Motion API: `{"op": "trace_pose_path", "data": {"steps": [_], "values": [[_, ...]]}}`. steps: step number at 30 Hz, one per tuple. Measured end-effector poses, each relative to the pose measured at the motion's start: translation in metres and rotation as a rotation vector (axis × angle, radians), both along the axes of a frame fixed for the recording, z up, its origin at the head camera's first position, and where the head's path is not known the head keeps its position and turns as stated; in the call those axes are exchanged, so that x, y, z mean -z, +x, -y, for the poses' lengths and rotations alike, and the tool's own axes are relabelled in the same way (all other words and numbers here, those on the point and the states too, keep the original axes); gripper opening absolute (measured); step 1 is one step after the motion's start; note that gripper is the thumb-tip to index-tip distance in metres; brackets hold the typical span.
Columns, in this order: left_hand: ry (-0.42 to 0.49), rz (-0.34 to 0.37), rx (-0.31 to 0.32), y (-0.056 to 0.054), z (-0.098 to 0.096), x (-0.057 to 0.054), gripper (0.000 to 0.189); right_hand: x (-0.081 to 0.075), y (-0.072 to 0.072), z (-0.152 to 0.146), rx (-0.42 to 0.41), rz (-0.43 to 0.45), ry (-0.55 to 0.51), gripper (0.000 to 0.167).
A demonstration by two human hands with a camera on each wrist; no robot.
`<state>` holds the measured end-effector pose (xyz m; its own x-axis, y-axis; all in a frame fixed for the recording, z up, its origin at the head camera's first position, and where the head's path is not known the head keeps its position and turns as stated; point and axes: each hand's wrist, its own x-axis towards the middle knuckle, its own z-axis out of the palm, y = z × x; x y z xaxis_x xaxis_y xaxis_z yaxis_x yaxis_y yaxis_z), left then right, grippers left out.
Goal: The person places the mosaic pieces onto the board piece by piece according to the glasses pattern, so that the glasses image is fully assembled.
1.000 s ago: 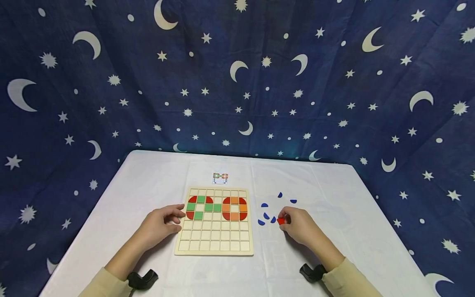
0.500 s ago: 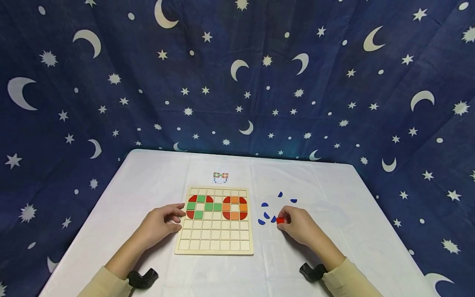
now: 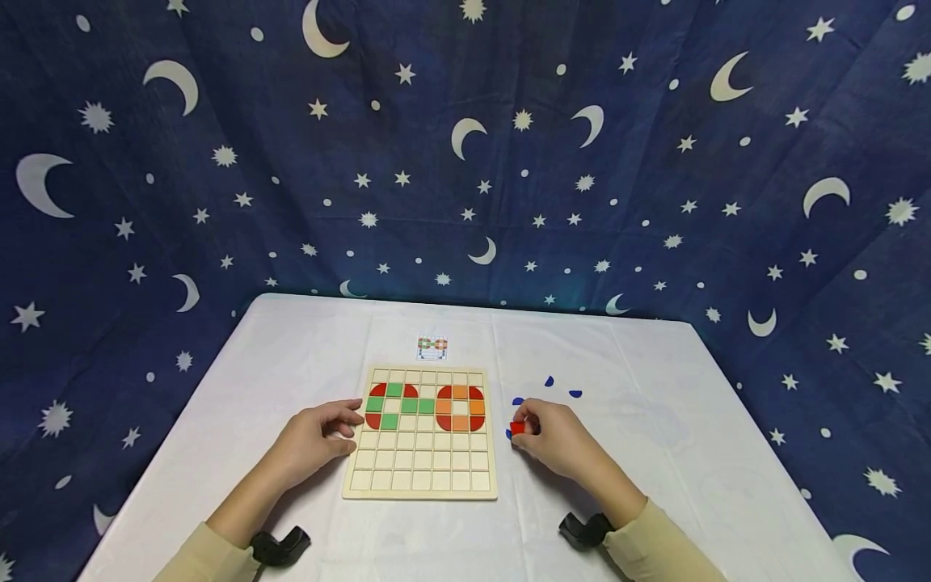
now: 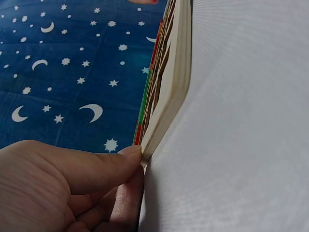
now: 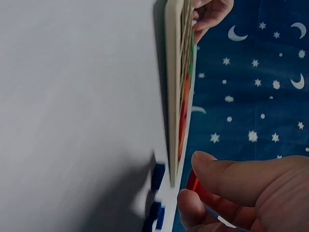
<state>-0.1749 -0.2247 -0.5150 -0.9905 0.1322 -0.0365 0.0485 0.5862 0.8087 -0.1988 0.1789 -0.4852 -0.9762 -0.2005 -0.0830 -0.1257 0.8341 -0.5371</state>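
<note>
My left hand (image 3: 313,436) rests at the left edge of a wooden grid board (image 3: 418,491), its thumb touching the edge in the left wrist view. Green squares (image 3: 427,406), orange squares (image 3: 460,423) and red rounded tiles (image 3: 379,390) sit in the board's upper rows. Just right of the board, my right hand (image 3: 556,436) pinches a red tile (image 3: 517,428) between thumb and fingers; its exact shape is partly covered. Blue half-round tiles (image 3: 549,381) lie on the table around that hand, some hidden beneath it.
A small pattern card (image 3: 432,347) lies behind the board, on the white tablecloth (image 3: 618,372). A dark blue curtain (image 3: 436,202) with moons and stars rises behind the table. Each wrist wears a black camera mount (image 3: 280,547).
My right hand has moved left with the red tile, from beside the blue tiles to over several of them, nearer the board. My left hand has stayed at the board's edge.
</note>
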Motion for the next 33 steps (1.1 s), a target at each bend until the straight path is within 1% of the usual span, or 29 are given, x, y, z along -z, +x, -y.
{"op": "trace_pose_path", "data": {"steps": [7,12,19,26,33], "values": [[-0.011,-0.002,-0.007,-0.001,-0.001,-0.001,0.031,-0.001,-0.003,0.025,-0.097,-0.02,-0.059,0.021],[-0.012,-0.006,-0.004,-0.001,-0.001,0.0,0.031,0.0,-0.004,0.045,-0.156,-0.014,-0.071,0.02],[-0.013,-0.004,-0.007,-0.001,-0.001,0.0,0.031,-0.002,-0.007,0.078,-0.183,0.01,-0.085,0.019],[-0.032,0.008,-0.02,0.0,-0.002,0.0,0.031,0.001,-0.01,0.11,-0.241,-0.049,-0.049,0.018],[-0.027,0.008,-0.022,-0.001,-0.002,-0.001,0.031,0.001,-0.012,0.135,-0.249,-0.036,-0.039,0.019]]}}
